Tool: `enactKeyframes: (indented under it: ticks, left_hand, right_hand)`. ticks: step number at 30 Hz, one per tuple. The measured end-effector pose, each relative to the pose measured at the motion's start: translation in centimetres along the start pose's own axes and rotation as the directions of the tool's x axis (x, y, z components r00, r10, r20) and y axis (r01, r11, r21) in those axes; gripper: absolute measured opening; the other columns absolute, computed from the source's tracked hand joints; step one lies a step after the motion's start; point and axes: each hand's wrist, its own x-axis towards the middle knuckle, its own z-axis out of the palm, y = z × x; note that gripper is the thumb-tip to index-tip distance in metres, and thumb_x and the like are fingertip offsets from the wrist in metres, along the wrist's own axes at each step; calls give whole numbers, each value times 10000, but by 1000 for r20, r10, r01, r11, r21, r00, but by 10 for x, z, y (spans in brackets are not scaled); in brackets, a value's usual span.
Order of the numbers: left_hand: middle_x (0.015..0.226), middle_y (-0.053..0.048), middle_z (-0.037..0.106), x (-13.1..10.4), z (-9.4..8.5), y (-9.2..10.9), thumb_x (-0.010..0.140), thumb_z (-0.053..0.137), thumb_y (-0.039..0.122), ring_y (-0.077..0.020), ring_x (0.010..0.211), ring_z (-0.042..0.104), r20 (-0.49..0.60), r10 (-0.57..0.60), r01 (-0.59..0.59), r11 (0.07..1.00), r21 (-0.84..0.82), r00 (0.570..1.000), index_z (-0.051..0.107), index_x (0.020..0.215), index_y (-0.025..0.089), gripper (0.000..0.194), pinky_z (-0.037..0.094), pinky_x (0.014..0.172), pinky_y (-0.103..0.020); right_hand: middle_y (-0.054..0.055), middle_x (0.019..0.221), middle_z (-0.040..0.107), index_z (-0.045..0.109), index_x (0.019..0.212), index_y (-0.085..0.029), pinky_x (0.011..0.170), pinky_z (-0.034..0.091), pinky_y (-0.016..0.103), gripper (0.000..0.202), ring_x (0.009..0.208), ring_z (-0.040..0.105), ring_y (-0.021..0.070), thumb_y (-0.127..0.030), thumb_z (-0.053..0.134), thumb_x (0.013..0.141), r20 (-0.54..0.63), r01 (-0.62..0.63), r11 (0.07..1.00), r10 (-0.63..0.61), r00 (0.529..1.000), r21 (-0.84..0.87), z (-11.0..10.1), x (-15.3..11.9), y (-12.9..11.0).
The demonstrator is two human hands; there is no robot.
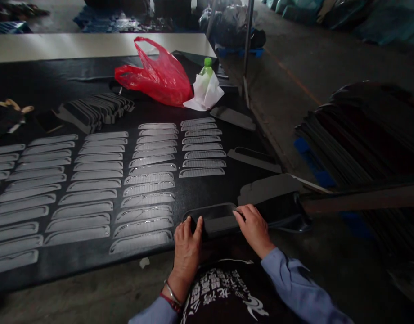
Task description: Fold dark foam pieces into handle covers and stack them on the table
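Blue sleeves point(291, 274) show with a black, white-lettered apron point(227, 294), silver bangle point(172, 292) and red bracelet point(171, 303)

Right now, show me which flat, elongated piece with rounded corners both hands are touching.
The elongated black and grey piece lying between the bare left hand and bare right hand; it alone is touched by both.

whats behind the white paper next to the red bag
A green-capped bottle, its top showing above the white paper. Its lower part is covered; anything else hidden there cannot be seen.
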Motion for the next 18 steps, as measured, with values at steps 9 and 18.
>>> enactKeyframes:
  ticks: [9,18]
  left_hand:
    - [1223,-155,549,2,6,3,808,420,47,-269,1133,460,-1,112,-112,994,8,994,362,1361,112,559,442,920,-438]
    - [1187,-128,525,10,-2,10,793,502,79,-276,1056,472,94,18,-18,1000,7,995,458,1313,292,563,449,866,-443]
  right_hand:
    - [23,733,574,487,708,-227,625,378,280,186,714,548,172,-296,468,880,82,-112,993,114,990,-18,5,13,0]
    - [10,719,580,481,688,-226,609,362,267,172,688,555,160,-284,519,846,127,-149,989,149,981,-9,1,18,-1]
